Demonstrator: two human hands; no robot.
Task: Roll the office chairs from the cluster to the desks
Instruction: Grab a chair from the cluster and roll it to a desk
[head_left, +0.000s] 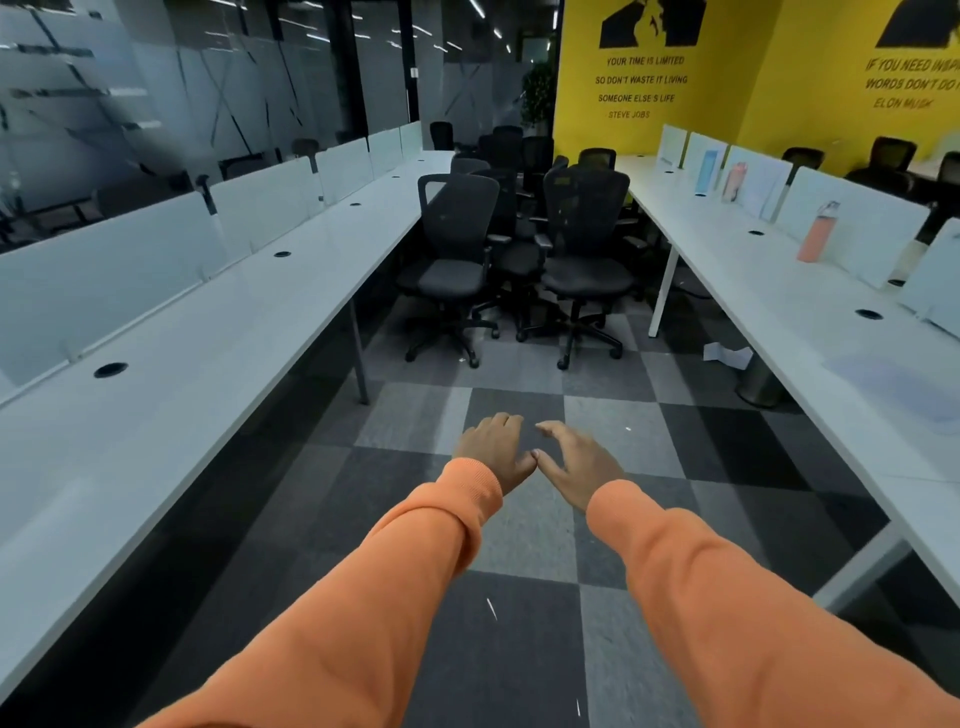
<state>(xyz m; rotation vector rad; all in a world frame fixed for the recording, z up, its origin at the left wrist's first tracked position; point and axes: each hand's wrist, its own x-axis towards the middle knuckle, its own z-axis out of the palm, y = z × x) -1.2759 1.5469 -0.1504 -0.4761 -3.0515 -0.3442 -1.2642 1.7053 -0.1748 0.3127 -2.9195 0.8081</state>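
**Mia:** Where are the chairs?

**Tom:** They stand in a tight bunch at the far end of the aisle, between the two long tables. Two are in front, the left chair and the right chair. Their seats face us. More are packed behind them.

**Mia:** Is a hand on one?

**Tom:** No. Both arms reach out over the floor, near us and well apart from the bunch. The left grip is loose, with its fingers bent down a little. The right grip is spread, palm down. The thumb tips come very close. I cannot tell if they touch. Both hold nothing. The sleeves are orange.

**Mia:** What is on the tables?

**Tom:** The left table is white, with small round holes and low screens along its left side. The right table has an orange bottle by its screens, and a pink bottle farther away.

**Mia:** And down low?

**Tom:** The floor has grey and dark squares. A white paper lies near the right table. A round bin stands under that table. Far off is a yellow wall with black words.
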